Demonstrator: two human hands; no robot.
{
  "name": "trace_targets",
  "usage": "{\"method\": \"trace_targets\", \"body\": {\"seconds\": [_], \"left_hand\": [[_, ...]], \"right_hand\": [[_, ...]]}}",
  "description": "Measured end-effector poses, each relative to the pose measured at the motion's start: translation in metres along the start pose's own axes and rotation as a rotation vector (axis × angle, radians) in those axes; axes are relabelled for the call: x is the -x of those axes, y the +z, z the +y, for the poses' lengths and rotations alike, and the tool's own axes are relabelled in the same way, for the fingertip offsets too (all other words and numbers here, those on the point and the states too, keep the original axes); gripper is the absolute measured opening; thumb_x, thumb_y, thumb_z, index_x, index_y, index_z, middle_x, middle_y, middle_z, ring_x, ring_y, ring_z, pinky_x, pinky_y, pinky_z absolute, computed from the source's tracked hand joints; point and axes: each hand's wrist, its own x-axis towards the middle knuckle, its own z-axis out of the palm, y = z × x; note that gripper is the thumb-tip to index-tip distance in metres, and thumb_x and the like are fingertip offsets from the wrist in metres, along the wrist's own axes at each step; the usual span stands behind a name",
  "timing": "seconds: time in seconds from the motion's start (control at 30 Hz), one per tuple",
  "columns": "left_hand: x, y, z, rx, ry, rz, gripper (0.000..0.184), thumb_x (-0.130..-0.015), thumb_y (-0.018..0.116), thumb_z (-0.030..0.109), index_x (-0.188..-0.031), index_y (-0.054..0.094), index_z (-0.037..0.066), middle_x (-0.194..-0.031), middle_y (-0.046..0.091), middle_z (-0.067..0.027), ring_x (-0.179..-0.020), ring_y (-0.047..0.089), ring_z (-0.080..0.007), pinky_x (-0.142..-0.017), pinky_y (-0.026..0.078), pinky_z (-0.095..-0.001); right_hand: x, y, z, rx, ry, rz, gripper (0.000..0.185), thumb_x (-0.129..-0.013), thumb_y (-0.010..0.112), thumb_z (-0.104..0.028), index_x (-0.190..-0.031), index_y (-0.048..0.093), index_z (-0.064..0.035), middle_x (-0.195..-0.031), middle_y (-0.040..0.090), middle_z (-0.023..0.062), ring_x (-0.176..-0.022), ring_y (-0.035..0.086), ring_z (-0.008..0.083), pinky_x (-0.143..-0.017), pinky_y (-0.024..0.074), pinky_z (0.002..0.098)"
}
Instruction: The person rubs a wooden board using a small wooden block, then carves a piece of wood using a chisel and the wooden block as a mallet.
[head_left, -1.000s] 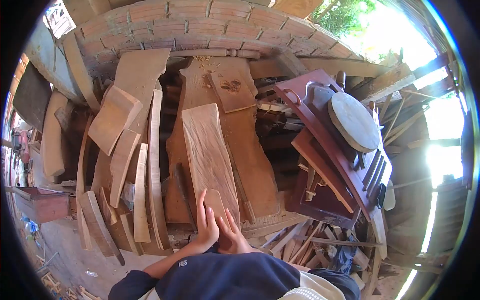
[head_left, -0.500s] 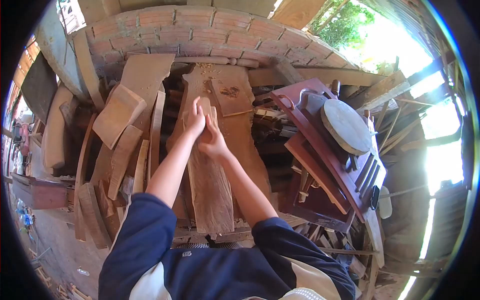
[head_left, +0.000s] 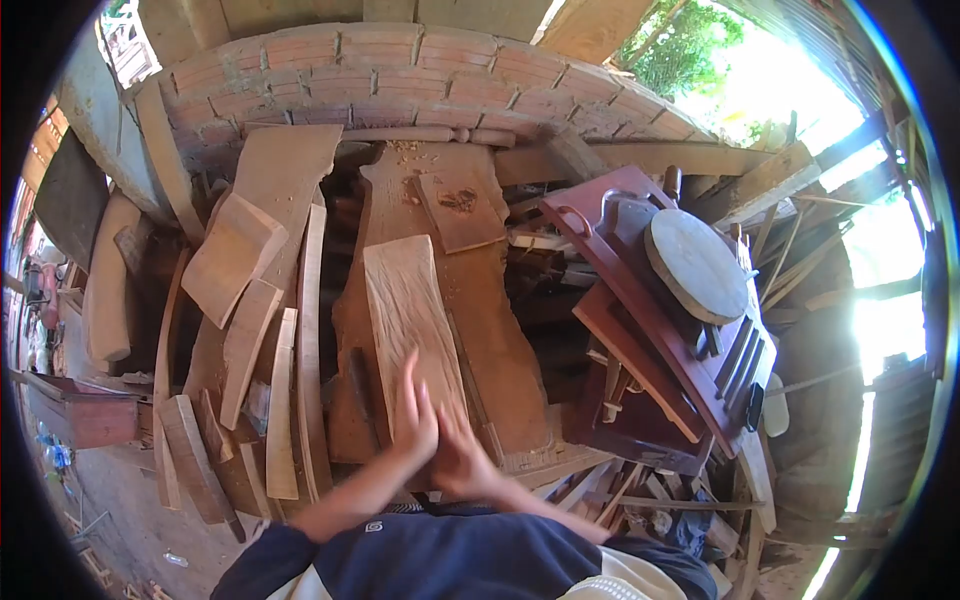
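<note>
My left hand and my right hand are close together over the near end of a pale, grained wooden board, by my body. Their fingers point forward along the board and close in toward each other; whatever lies between or beneath them is hidden. The board rests lengthwise on a wide, wavy-edged slab. A dark narrow bar lies on its left side, and a thin strip on its right.
Curved wooden pieces lean and lie at left, with a shaped block among them. Reddish-brown furniture panels are stacked at right under a round grey disc. A brick wall stands behind.
Both hands have drawn back along the board from its far end to its near end, toward my body. The light brown piece seen between them earlier is now hidden. The view has shifted slightly.
</note>
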Motion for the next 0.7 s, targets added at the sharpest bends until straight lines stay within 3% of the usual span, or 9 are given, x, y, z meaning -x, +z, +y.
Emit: {"method": "trace_targets", "body": {"seconds": [0.07,0.13,0.27,0.4,0.5,0.53,0.57,0.6,0.7], "left_hand": [[-0.084,0.005,-0.011,-0.067,0.002,-0.022,0.045,-0.105,0.032,0.017,-0.148,0.031,0.004,-0.152,0.036,-0.0187,-0.143,0.031,-0.0319,-0.118,0.024,-0.0416],[-0.171,0.008,-0.04,-0.022,0.034,-0.053,0.044,-0.106,0.034,0.02,-0.148,0.032,0.01,-0.149,0.039,-0.0208,-0.142,0.034,-0.0336,-0.116,0.028,-0.0422],[-0.255,0.003,-0.05,-0.084,-0.077,-0.069,0.042,-0.105,0.035,0.021,-0.147,0.034,0.013,-0.148,0.04,-0.0223,-0.139,0.037,-0.0366,-0.112,0.032,-0.0432],[-0.195,0.005,-0.057,-0.049,0.129,-0.005,0.044,-0.105,0.035,0.019,-0.147,0.033,0.008,-0.15,0.038,-0.0203,-0.141,0.034,-0.0355,-0.115,0.028,-0.0424],[-0.077,0.0,-0.03,-0.032,0.155,0.007,0.046,-0.103,0.035,0.016,-0.147,0.032,0.003,-0.151,0.037,-0.0183,-0.143,0.032,-0.0325,-0.118,0.024,-0.0423],[-0.035,-0.001,-0.02,0.006,0.083,0.009,0.047,-0.102,0.036,0.014,-0.148,0.031,0.002,-0.15,0.037,-0.0195,-0.143,0.031,-0.0326,-0.118,0.023,-0.0422],[0.002,-0.006,-0.008,0.028,0.021,-0.012,0.048,-0.102,0.036,0.014,-0.147,0.03,0.001,-0.15,0.037,-0.0203,-0.143,0.031,-0.033,-0.118,0.023,-0.0422],[0.032,-0.01,-0.002,0.053,-0.04,-0.028,0.049,-0.101,0.037,0.013,-0.147,0.03,-0.001,-0.15,0.036,-0.0211,-0.143,0.03,-0.0333,-0.118,0.022,-0.0421],[0.067,-0.012,-0.007,-0.05,0.0,-0.016,0.048,-0.101,0.037,0.014,-0.146,0.031,-0.002,-0.149,0.037,-0.0211,-0.142,0.032,-0.033,-0.117,0.023,-0.0417]], "right_hand": [[-0.075,-0.006,0.033,-0.282,-0.028,0.12,0.1,-0.07,0.066,-0.004,-0.154,0.013,0.0036,-0.16,0.015,0.0187,-0.151,0.003,0.0278,-0.121,0.0017,0.0438],[-0.157,-0.02,0.055,-0.127,-0.151,0.245,0.102,-0.065,0.07,-0.006,-0.153,0.02,0.0018,-0.158,0.02,0.0201,-0.149,0.013,0.0284,-0.119,0.0159,0.0394],[-0.229,-0.047,0.059,0.091,0.043,0.265,0.099,-0.061,0.069,-0.007,-0.151,0.028,0.0026,-0.156,0.025,0.0224,-0.147,0.02,0.0292,-0.119,0.0181,0.0383],[-0.175,-0.031,0.063,-0.201,-0.069,0.213,0.1,-0.064,0.068,-0.006,-0.151,0.021,0.0066,-0.159,0.018,0.0211,-0.149,0.015,0.0289,-0.119,0.0163,0.0377],[-0.063,-0.017,0.027,-0.06,-0.012,0.099,0.1,-0.069,0.067,-0.003,-0.153,0.014,0.0059,-0.162,0.007,0.0192,-0.151,0.005,0.0268,-0.12,0.0093,0.0377],[-0.028,-0.001,0.013,-0.372,0.05,0.092,0.099,-0.07,0.067,-0.001,-0.153,0.014,0.0053,-0.162,0.006,0.0191,-0.151,0.0,0.0264,-0.12,0.0077,0.0398],[0.002,0.004,-0.008,-0.188,0.054,0.056,0.097,-0.066,0.061,0.006,-0.153,0.018,0.0039,-0.161,0.001,0.0235,-0.151,0.003,0.0311,-0.12,0.0154,0.0404],[0.031,0.019,-0.012,-0.301,0.14,0.074,0.094,-0.067,0.067,0.003,-0.151,0.024,0.0044,-0.16,0.007,0.0262,-0.15,0.004,0.037,-0.12,0.0158,0.0401],[0.045,0.017,-0.041,0.091,0.115,0.025,0.093,-0.066,0.076,-0.005,-0.148,0.031,0.0048,-0.155,0.021,0.0295,-0.148,0.005,0.0445,-0.119,0.0153,0.0503]]}}
